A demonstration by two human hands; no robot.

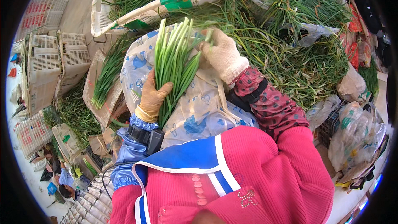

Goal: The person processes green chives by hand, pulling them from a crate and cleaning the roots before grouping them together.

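**Both Gloved Hands on a Bunch of Green Stalks**

While the heap of loose greens sprawled across the far side, the person held one tidy bunch of green stalks over a lap covered with blue-patterned plastic sheeting. The stalks were long, slim and flat-sided, pale green near the cut ends and darker lower down, packed close and even. The bunch's long axis ran from about six o'clock up to twelve, leaning slightly toward one, with the trimmed ends fanned at the top. The left hand, in a tan glove, was wrapped around the lower part of the bunch, thumb across the front. The right hand, in a white knit glove, was closed on the upper stalks at the bunch's three o'clock side. At nine o'clock of the bunch a smaller sheaf lay on cardboard, and a white crate of greens stood at eleven.
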